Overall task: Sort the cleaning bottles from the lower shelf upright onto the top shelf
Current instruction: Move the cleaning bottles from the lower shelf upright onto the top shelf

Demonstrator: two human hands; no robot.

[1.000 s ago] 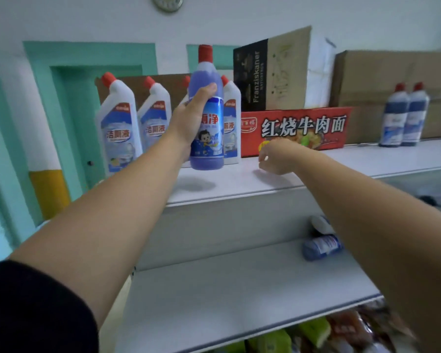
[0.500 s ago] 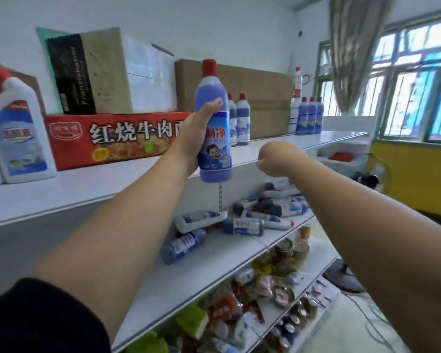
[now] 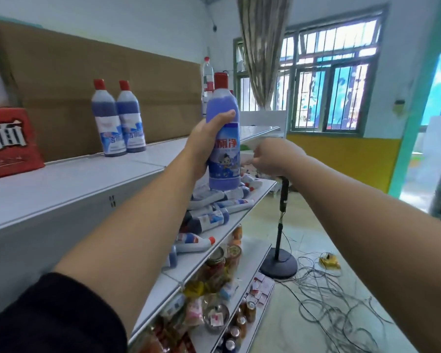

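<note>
- The blue cleaning bottle (image 3: 224, 156) with a red cap was upright in the air, beside the top shelf (image 3: 74, 179).
- The left hand (image 3: 204, 146) held it, fingers wrapped around its middle.
- The right hand (image 3: 273, 159) was near, fingers curled in on nothing.
- Two dark bottles (image 3: 120, 121) stood on the top shelf.
- Other bottles (image 3: 209, 220) lay on the lower shelf (image 3: 210, 242).

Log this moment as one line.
left hand: grips purple bottle upright, in the air | right hand: curled, holds nothing | top shelf: two dark bottles upright | lower shelf: lying bottles heaped
</note>
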